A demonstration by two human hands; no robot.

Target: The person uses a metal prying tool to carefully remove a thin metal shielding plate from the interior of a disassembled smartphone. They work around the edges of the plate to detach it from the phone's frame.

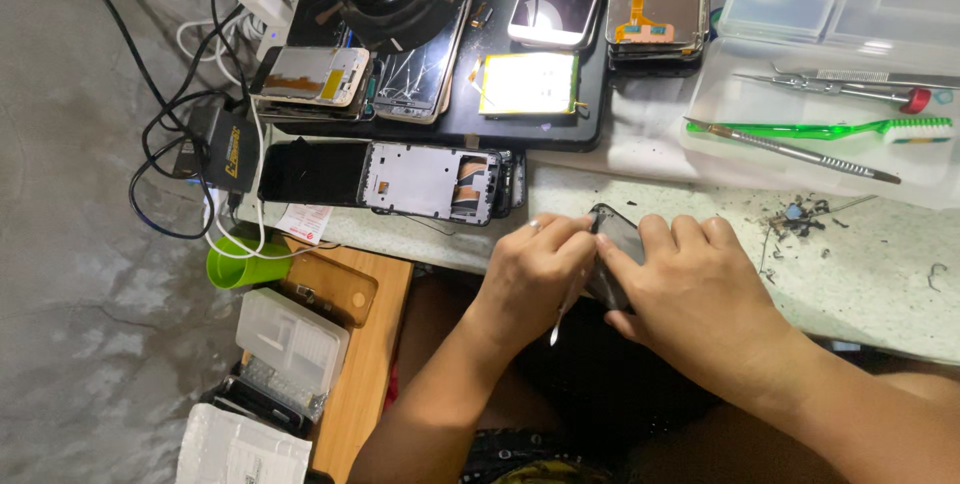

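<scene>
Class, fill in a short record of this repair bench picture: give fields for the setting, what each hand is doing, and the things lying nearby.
Setting: cluttered worktop seen from above
Left hand: grip on a thin metal tool, tip at the phone's edge
Right hand: holds a dark phone tilted on edge
Nearby, right: green toothbrush, tweezers, dark debris
Nearby, left: opened phone frame, green cup

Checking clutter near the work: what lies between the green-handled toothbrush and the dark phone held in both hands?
Head view: a long metal tool, then bare speckled benchtop, separate green-handled toothbrush from dark phone.
</scene>
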